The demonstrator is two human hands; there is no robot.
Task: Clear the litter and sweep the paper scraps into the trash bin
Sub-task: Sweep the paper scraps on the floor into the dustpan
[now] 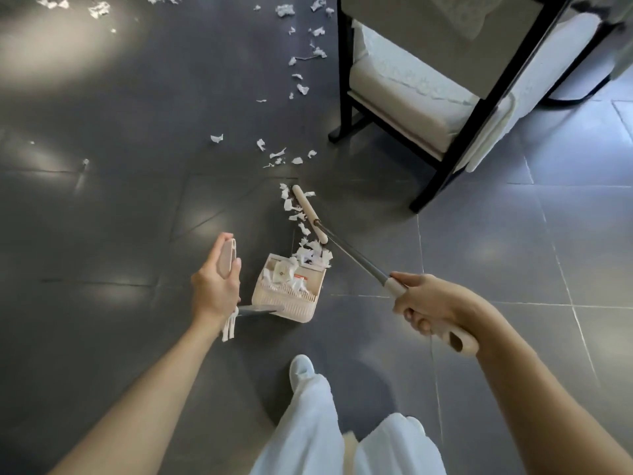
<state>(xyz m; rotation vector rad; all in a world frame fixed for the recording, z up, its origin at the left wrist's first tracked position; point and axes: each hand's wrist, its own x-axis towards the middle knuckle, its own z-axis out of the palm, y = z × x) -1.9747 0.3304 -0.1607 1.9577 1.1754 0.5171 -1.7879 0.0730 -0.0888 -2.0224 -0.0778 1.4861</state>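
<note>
My right hand (428, 306) grips the beige handle of a broom (346, 252). Its beige head (308, 212) lies on the dark floor with white paper scraps (298, 214) bunched along its left side. Just below the head stands a beige dustpan (287, 303) that holds several scraps and bits of litter. My left hand (215, 286) holds the dustpan's beige upright handle (227, 257), left of the pan. More white paper scraps (284, 156) trail up the floor to the top edge.
A black-framed chair with white cushions (411, 97) stands at the upper right, its front leg close to the broom head. My white shoe (301, 370) and light trousers are at the bottom centre. Grey floor tiles (513, 252) spread all around.
</note>
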